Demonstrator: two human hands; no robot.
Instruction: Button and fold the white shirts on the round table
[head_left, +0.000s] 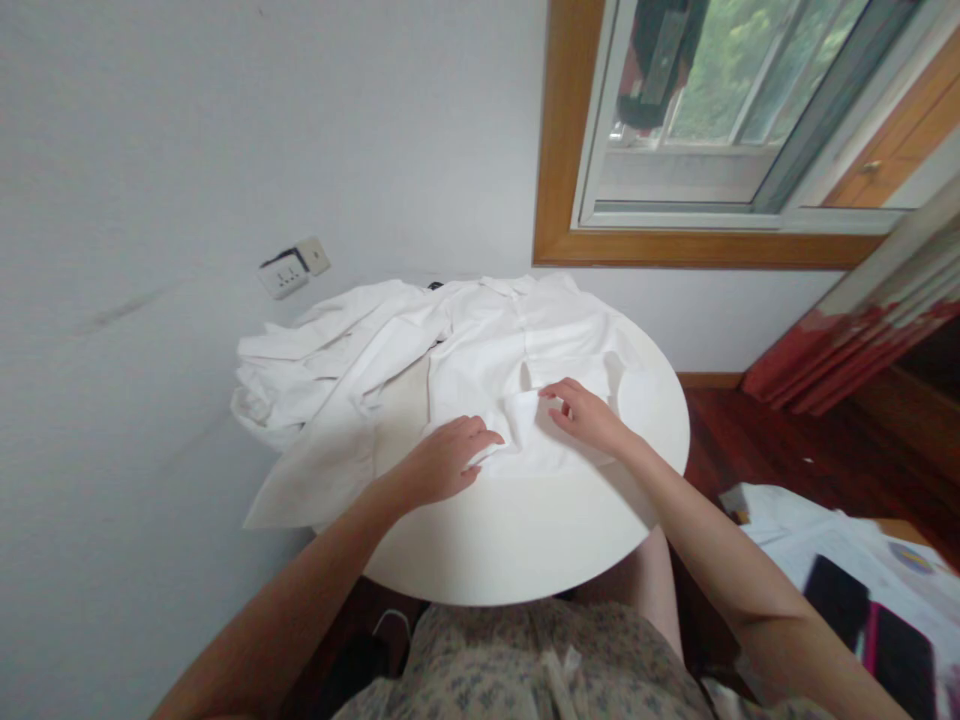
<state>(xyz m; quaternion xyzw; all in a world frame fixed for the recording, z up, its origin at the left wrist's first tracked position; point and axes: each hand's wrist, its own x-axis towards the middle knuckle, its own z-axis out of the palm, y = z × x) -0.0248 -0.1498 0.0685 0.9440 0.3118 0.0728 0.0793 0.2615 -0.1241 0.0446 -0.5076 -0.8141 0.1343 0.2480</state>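
Note:
A white shirt [480, 350] lies spread on a round white table [495, 540], with its collar toward the wall and some creases in the cloth. At its near edge, my left hand [450, 458] has a fold of the shirt between thumb and fingers. My right hand [589, 415] is over the right part of the shirt, its fingers curved and the thumb apart from them. The fingertips are close to a raised fold, and whether they touch it I cannot tell.
More white clothing [315, 375] is heaped at the table's left and hangs over the edge. A wall socket [283, 275] is behind it. Right of the table are papers [795, 535], a black phone-like object [838, 600] and a curtain [840, 330]. A window [720, 180] is above.

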